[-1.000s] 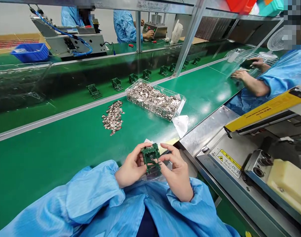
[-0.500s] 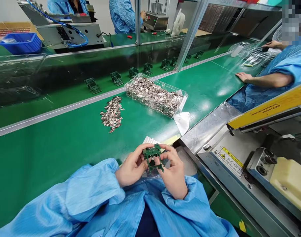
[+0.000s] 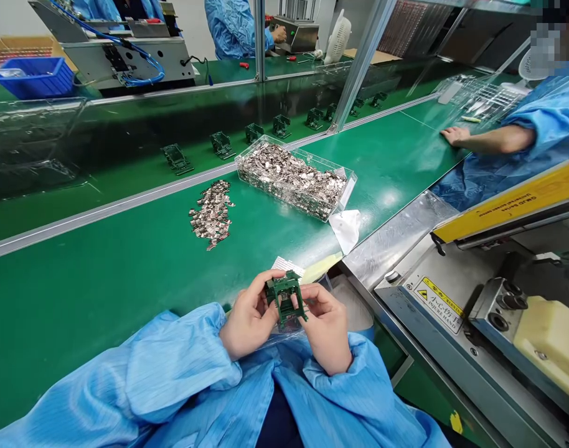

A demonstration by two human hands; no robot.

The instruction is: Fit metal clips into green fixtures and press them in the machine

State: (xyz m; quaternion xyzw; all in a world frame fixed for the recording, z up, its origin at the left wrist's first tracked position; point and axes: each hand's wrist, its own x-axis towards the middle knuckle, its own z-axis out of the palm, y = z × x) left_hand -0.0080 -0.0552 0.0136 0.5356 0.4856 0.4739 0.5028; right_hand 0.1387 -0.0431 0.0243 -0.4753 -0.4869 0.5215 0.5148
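Observation:
Between my two hands, close to my body, is a dark green plastic frame (image 3: 287,291) with an open middle and thin legs. My left hand (image 3: 248,318) grips its left side, thumb in front and fingers behind. From the right, my right hand (image 3: 327,323) has its fingers closed at the frame's edge, with fingertips partly inside the opening. Whether a small part is pinched there I cannot make out. Beyond my hands lies a loose pile of small shiny metal pieces (image 3: 211,214). A clear plastic box (image 3: 284,198) full of similar pieces stands to its right.
Several similar green frames (image 3: 222,145) stand in a row on the far strip behind a metal rail (image 3: 102,205). A white paper scrap (image 3: 345,229) lies by the box. At right is a machine with a warning label (image 3: 438,305); a co-worker's arm (image 3: 494,138) rests on the bench.
The green frame has turned and tilted slightly in my hands, and my right fingers have drawn back from its top. The co-worker's far hand at right is no longer visible.

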